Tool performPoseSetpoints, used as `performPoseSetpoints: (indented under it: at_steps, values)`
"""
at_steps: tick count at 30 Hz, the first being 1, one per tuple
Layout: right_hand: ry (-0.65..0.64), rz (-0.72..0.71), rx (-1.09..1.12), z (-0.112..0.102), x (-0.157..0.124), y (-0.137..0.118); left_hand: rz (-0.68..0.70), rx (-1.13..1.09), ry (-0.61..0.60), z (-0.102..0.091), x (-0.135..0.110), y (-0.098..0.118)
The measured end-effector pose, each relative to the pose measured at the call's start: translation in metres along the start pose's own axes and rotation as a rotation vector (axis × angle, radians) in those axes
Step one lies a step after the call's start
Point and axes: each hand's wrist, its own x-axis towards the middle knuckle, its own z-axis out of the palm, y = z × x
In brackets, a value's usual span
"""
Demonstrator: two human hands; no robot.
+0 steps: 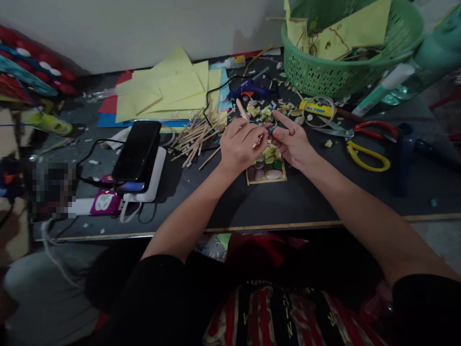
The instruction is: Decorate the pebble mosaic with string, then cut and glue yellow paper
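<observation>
My left hand (242, 142) and my right hand (293, 142) meet fingertip to fingertip above the middle of the table. Pinched between them is a small dark bluish piece (271, 129), too small to name. The fingers of my left hand are curled, and what lies inside them is mostly hidden. My right hand pinches with thumb and a finger, while another finger points outward. Partly covered under both hands lies a small stick-edged panel (267, 180) set with smooth stones and yellow-green bits.
Thin wooden sticks (196, 137) and yellow paper sheets (162, 89) lie left of my hands. Behind are a blue glue gun (249, 90) and a green basket (317, 77). Pliers (374, 129), scissors (370, 161) and a yellow cutter (317, 108) lie right; phones (137, 151) left.
</observation>
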Motion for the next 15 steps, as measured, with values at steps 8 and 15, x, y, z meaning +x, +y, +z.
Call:
performPoseSetpoints:
  at_steps: [8, 15]
  values:
    - [0.018, -0.085, -0.014, -0.0022, 0.0011, -0.0006, -0.047, -0.003, 0.090, 0.0003, 0.0019, 0.0035]
    - [0.035, -0.100, -0.050, -0.0006, -0.0018, -0.0042, -0.096, -0.067, 0.072, -0.0019, 0.0052, 0.0086]
